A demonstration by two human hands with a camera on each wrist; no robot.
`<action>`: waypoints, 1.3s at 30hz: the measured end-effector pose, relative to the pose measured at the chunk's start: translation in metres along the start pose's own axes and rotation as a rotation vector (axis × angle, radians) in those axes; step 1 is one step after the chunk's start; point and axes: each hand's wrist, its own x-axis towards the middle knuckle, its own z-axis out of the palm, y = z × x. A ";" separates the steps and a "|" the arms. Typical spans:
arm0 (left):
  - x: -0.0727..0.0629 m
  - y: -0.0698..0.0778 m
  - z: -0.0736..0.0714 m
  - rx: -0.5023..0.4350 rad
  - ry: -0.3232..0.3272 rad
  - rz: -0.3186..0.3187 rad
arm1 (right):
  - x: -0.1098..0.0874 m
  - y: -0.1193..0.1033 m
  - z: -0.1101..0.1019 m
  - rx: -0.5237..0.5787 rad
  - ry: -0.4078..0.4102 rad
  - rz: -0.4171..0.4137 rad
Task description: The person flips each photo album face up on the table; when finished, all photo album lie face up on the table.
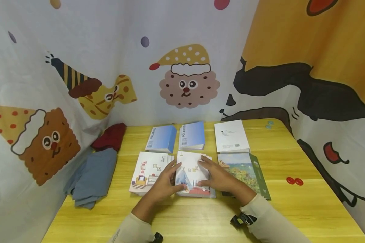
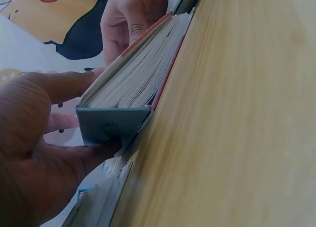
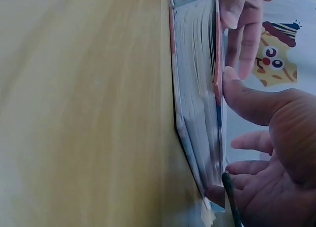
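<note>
A thick photo album (image 1: 188, 165) with a blue tent drawn on its white cover lies at the front centre of the table. My left hand (image 1: 165, 180) grips its left side; in the left wrist view the thumb is on the cover and a finger is at the grey-green spine (image 2: 111, 123). From the right, my right hand (image 1: 220, 177) holds the opposite edge, its thumb on the cover (image 3: 220, 89) in the right wrist view. Left of it lies another white album (image 1: 144, 168) with a room drawing. A landscape-covered album (image 1: 243, 172) lies to the right, partly behind my right forearm.
Behind stand two blue POLAROID albums (image 1: 162, 137) (image 1: 192, 135) and a white one (image 1: 231, 136). Folded grey-blue cloth (image 1: 97, 175) and dark red cloth (image 1: 112, 136) lie left. Red discs (image 1: 290, 180) and light-blue discs (image 1: 269, 125) are on the right. A printed curtain (image 1: 115, 44) hangs behind.
</note>
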 end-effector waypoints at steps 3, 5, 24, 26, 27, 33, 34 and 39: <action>0.001 0.000 0.000 0.085 0.031 -0.010 | -0.001 0.003 0.002 -0.014 0.000 -0.017; 0.000 -0.001 0.000 0.108 0.034 -0.001 | -0.001 0.004 0.002 -0.024 -0.003 -0.025; 0.004 0.011 -0.004 0.375 0.005 0.062 | 0.002 0.002 -0.001 -0.015 0.008 -0.057; 0.007 0.026 -0.003 0.399 -0.014 0.033 | -0.001 0.003 -0.007 -0.011 0.033 -0.050; 0.009 0.032 -0.002 0.417 -0.025 0.019 | -0.003 0.004 -0.010 0.002 0.048 -0.045; 0.021 0.050 0.016 0.516 -0.090 0.021 | -0.020 0.017 -0.032 0.035 0.173 -0.069; 0.023 0.055 0.021 0.529 -0.102 0.032 | -0.023 0.021 -0.037 0.031 0.200 -0.079; 0.033 0.074 0.050 0.623 -0.159 0.106 | -0.042 0.042 -0.059 -0.011 0.296 -0.071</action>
